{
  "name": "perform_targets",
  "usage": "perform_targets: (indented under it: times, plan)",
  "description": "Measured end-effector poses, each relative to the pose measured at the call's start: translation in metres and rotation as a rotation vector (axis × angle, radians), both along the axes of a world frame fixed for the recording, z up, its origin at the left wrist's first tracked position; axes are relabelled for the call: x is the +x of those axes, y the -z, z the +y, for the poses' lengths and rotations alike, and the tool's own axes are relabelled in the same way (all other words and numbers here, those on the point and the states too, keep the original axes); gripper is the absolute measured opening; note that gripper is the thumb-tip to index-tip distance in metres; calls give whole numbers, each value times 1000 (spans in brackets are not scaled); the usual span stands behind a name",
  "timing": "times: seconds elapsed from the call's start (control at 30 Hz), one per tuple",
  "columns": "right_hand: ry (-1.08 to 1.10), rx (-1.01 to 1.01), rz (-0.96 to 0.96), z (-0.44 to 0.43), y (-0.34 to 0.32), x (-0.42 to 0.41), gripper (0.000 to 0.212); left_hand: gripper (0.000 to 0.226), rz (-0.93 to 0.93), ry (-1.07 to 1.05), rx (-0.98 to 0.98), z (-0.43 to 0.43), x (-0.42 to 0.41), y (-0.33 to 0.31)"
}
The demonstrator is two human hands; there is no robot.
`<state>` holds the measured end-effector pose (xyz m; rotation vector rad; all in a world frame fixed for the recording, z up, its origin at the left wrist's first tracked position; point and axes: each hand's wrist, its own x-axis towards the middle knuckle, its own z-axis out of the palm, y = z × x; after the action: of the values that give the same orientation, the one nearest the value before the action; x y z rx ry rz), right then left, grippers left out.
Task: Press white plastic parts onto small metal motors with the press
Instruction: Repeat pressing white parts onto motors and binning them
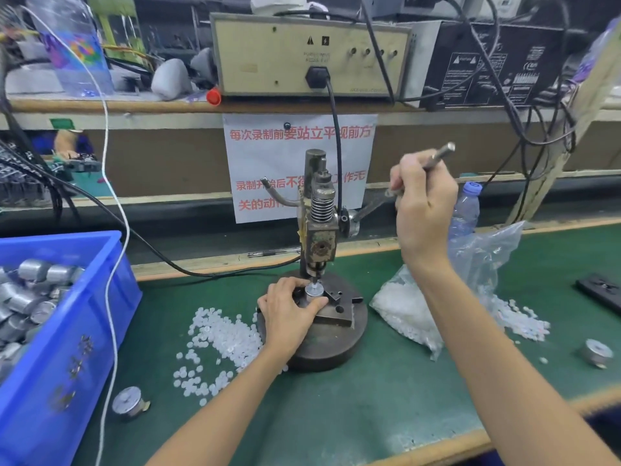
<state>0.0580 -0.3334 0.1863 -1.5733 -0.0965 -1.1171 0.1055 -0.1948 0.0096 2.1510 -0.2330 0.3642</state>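
Note:
A small hand press [322, 210] stands on a round dark base [336, 344] at the middle of the green mat. A small metal motor [314, 292] sits upright on the fixture under the ram, and my left hand [285, 311] grips it with thumb and fingers. My right hand [423, 203] holds the press's metal lever [442, 153], raised to the right of the press. Loose white plastic parts [215, 348] lie scattered on the mat left of the base.
A blue bin [84, 317] of metal motors stands at the left. A clear bag [437, 304] of white parts lies right of the press beside a water bottle [465, 210]. Single motors lie at front left [129, 403] and far right [598, 353]. Cables cross the bench.

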Motion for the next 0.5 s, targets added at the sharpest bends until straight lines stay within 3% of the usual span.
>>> perform_targets:
  times: [0.3,0.5]
  plan:
    - [-17,109,-145,13,29,-8,18,32,-28,-10,16,0,0,1]
    - [89,53,-157,15,28,-3,15,32,-57,-5,30,0,-2,1]
